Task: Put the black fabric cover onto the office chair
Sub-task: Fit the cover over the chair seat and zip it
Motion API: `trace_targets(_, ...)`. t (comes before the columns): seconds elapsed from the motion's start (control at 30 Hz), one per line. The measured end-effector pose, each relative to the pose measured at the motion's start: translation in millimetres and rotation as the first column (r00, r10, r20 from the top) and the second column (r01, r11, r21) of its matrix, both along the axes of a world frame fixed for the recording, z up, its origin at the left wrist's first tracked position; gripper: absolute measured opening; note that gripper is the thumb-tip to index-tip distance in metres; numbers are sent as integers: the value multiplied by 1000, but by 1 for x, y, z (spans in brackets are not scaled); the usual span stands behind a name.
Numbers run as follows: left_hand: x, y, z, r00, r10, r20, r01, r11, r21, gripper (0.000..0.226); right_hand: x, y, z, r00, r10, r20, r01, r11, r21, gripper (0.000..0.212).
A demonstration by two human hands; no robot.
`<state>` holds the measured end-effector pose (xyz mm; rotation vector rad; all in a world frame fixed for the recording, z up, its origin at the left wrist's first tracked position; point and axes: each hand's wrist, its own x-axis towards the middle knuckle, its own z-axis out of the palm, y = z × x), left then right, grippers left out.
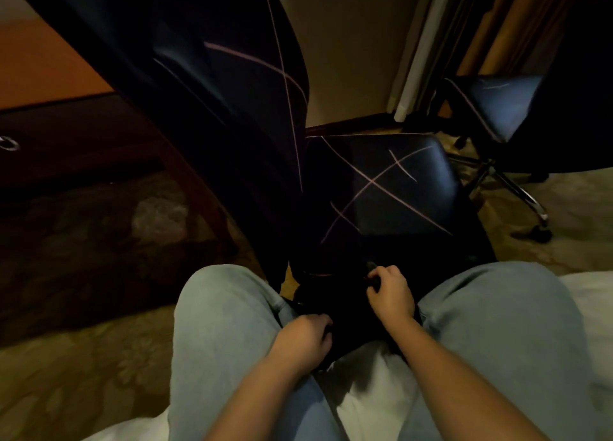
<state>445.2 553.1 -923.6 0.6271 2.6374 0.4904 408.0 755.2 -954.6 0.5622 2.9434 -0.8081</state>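
A black office chair stands in front of me, its tall backrest (199,92) rising at the upper left and its seat (391,188) to the right; both show thin pink crossing lines. Black fabric cover (351,311) bunches at the seat's near edge, between my knees in light jeans. My left hand (303,341) grips the fabric low down with curled fingers. My right hand (391,291) pinches the fabric's edge a little higher, close to the seat's front. The chair's base is hidden.
A second black office chair (497,109) with a chrome wheeled base (517,188) stands at the right back. A dark wooden desk with a ring-handled drawer (66,139) fills the left. Patterned carpet (83,367) covers the floor. White bedding (365,394) lies under me.
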Motion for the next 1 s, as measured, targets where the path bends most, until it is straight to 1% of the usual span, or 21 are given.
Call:
trace_targets(0.13, 1, 2, -2, 1000, -10, -27, 10, 1000, 22, 35, 3, 8, 1, 991, -129, -32, 129, 992, 3, 21)
trace_targets(0.23, 1, 4, 1, 1000, -9, -20, 10, 1000, 21, 36, 0, 1, 2, 987, -161, -11, 162, 986, 31, 23)
trace_targets(0.3, 3, 4, 3, 1000, -5, -17, 5, 1000, 6, 36, -4, -9, 3, 988, -155, 6, 154, 987, 54, 25)
trace_targets(0.37, 5, 3, 7, 1000, 5, -10, -5, 1000, -17, 36, -8, -23, 4, 996, -89, 21, 87, 994, 71, 27)
trace_targets(0.43, 7, 1, 11, 1000, 18, -1, -18, 999, -39, 34, -12, -40, 2, 998, 52, 31, -54, 996, 75, 30)
trace_targets(0.53, 8, -4, 13, 999, 38, 3, -38, 998, -52, 30, -10, -57, -1, 961, 267, 70, -273, 957, 103, 31)
trace_targets(0.6, 8, -6, 12, 999, 46, 4, -46, 998, -48, 29, -8, -55, -3, 951, 304, 62, -309, 944, 115, 31)
trace_targets(0.73, 5, -4, 6, 999, 36, -4, -36, 998, -43, 30, -2, -34, -6, 976, 217, 8, -217, 970, 107, 27)
trace_targets(0.83, 2, 0, 2, 1000, 10, -18, -11, 999, -31, 33, 0, -16, -3, 997, 77, -27, -76, 996, 40, 23)
trace_targets(1.0, 1, 3, -2, 1000, -20, -19, 20, 1000, 3, 34, 5, 1, -1, 995, -98, -19, 99, 995, 24, 20)
